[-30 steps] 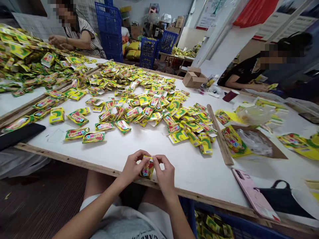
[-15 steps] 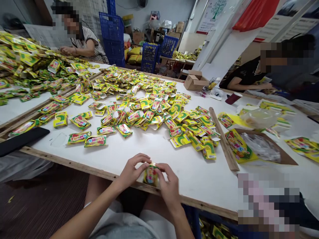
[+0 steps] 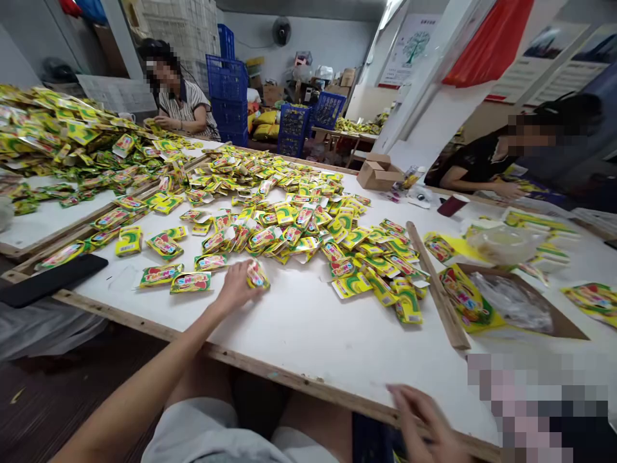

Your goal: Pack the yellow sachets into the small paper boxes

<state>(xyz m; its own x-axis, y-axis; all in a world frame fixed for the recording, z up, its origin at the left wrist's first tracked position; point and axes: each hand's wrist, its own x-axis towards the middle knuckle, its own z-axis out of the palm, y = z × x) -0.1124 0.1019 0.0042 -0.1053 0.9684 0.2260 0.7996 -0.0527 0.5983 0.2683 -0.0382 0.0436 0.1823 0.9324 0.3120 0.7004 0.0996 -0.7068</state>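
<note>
A white surface [image 3: 308, 328] fills the frame's middle. The left hand [image 3: 236, 287] pinches one yellow-green packet [image 3: 257, 275] at the near edge of the packet heap [image 3: 299, 218]; pulling could drag its neighbours along. The right hand [image 3: 427, 421] hangs loosely open, empty, lower right. Packet lettering is blurred, unreadable.
</note>
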